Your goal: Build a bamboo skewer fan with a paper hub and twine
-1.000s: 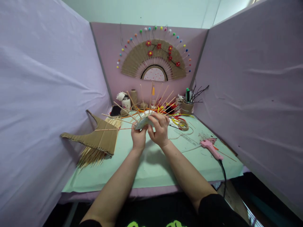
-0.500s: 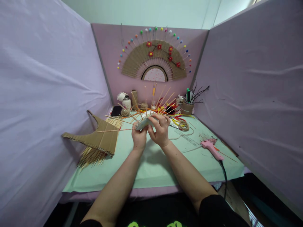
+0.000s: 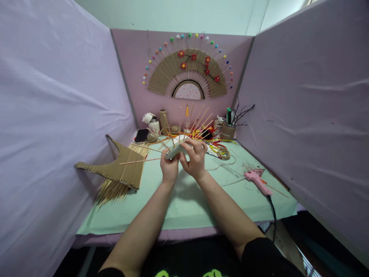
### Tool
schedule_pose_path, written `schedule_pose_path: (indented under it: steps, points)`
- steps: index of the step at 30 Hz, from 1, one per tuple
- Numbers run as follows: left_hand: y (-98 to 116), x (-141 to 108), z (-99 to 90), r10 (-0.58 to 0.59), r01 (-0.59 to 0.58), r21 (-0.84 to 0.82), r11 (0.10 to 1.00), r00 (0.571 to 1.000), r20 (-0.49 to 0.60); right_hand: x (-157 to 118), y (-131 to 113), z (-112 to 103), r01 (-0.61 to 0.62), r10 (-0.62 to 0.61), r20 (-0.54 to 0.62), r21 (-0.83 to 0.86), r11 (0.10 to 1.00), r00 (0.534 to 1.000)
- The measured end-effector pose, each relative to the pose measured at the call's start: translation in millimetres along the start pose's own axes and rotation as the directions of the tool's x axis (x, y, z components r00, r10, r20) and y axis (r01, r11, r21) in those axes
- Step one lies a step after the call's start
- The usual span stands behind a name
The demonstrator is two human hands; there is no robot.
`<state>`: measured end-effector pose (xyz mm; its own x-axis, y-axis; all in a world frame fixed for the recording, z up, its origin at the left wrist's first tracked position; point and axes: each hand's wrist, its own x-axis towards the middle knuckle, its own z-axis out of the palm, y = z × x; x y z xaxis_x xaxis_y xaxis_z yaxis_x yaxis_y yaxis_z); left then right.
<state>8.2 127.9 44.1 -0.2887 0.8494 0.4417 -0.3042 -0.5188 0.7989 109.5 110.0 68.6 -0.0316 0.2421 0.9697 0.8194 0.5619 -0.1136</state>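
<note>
A pale, curved piece with several thin wooden sticks fanning out from its edge is held above the middle of the table. My left hand grips its left end from below, thumb and fingers closed on it. On the right side, my right hand has its fingers bent over the top edge and its thumb underneath. The sticks point up and to the left; the lowest one reaches over the brown cardboard. Parts of the curved piece are hidden behind my fingers.
A pink glue gun with a black cord lies at the right. Bundled sticks lie under the cardboard. Jars, twine and a pen holder line the back. A decorated fan hangs on the rear panel.
The curved piece has tilted slightly in my hands, and the left-side sticks have shifted, their tips now a little lower or more to the right. My hands keep nearly the same place and grip.
</note>
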Motion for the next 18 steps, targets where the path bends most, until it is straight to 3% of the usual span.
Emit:
schedule_pose_path:
  steps: [10,15,18]
  points:
    - [-0.1,0.1,0.2,-0.019,0.019,-0.029,0.999,1.000,0.001,-1.3,-0.2,1.0,0.001,-0.001,0.008,-0.027,1.000,1.000]
    - [0.8,2.0,1.9,-0.019,0.018,-0.065,0.998,1.000,-0.013,-1.3,2.2,0.0,0.026,-0.028,-0.103,-0.020,0.999,0.994]
    - [0.4,2.8,1.9,-0.040,0.038,-0.085,0.996,0.999,-0.028,-2.4,3.3,0.3,0.014,-0.016,-0.094,-0.020,1.000,0.995]
